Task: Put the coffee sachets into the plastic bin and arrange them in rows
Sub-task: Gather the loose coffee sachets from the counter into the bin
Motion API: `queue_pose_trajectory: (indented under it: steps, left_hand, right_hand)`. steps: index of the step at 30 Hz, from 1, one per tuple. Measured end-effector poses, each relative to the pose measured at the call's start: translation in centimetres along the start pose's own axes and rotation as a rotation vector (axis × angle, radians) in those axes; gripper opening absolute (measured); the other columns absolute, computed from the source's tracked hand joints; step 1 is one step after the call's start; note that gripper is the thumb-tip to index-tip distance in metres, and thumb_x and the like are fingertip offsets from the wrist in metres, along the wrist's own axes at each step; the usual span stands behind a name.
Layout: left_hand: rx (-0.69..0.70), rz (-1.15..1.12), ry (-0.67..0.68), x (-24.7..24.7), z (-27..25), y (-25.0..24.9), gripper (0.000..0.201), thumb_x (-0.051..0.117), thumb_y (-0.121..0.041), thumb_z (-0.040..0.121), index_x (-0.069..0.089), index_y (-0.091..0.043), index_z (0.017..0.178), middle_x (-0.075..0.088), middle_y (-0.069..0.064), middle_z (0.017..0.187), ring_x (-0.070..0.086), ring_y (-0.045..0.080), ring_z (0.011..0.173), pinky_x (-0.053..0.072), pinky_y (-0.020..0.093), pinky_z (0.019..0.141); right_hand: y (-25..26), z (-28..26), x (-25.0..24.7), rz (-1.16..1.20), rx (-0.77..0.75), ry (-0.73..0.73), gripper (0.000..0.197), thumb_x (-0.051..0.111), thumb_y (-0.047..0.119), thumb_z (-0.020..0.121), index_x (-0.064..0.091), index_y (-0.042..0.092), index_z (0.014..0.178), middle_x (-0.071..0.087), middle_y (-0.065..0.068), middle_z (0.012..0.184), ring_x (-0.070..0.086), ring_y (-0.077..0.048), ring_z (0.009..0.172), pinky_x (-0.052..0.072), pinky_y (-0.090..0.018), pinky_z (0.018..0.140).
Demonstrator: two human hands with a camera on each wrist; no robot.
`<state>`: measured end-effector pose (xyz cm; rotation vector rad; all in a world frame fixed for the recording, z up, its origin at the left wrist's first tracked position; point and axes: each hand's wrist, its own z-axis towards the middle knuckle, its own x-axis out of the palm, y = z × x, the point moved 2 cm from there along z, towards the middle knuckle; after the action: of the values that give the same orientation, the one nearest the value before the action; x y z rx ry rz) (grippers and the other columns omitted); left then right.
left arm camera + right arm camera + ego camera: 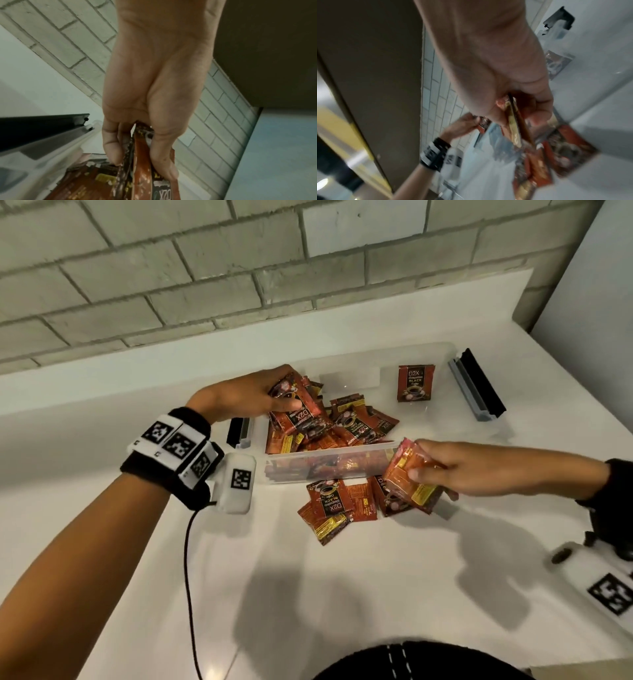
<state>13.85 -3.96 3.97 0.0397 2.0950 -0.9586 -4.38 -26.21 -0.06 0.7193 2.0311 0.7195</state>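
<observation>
Red-brown sachets (356,426), heaped in your clear bin (442,419).
Your left hand (253,395) grips a stack over the heap; your right hand (472,470) pinches several beside the bin.

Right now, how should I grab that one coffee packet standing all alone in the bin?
Pinch the lone packet by its top edge, coming straight down from above. It stands upright against the far wall of the clear bin, apart from the pile, so the top edge is free, while its flat back looks pressed to the wall.
</observation>
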Motion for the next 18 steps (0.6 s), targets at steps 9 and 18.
queue_pose_trajectory:
  steps: [9,18]
  left_hand:
    - [-0.131,0.275,-0.058,-0.2,2.9,2.3,0.056,0.060,-0.039,0.090,0.037,-0.026,0.139,0.047,0.005,0.136,0.043,0.026,0.125,0.037,0.045,0.105]
    - [-0.062,0.381,-0.283,-0.3,1.6,0.6,0.041,0.058,-0.025,0.093,0.045,-0.021,0.132,0.042,0.009,0.129,0.032,0.024,0.120,0.034,0.032,0.090]
  right_hand:
    - [4.1,1.9,-4.2,0.063,0.071,0.051,0.023,0.035,0.023,0.101,0.054,0.013,0.107,0.059,-0.003,0.081,0.050,-0.011,0.070,0.044,-0.022,0.067]
    - [5.7,3.1,-2.4,-0.329,-0.035,0.373,0.022,0.037,0.029,0.100,0.054,0.019,0.109,0.066,0.001,0.101,0.063,-0.008,0.087,0.049,-0.019,0.072]
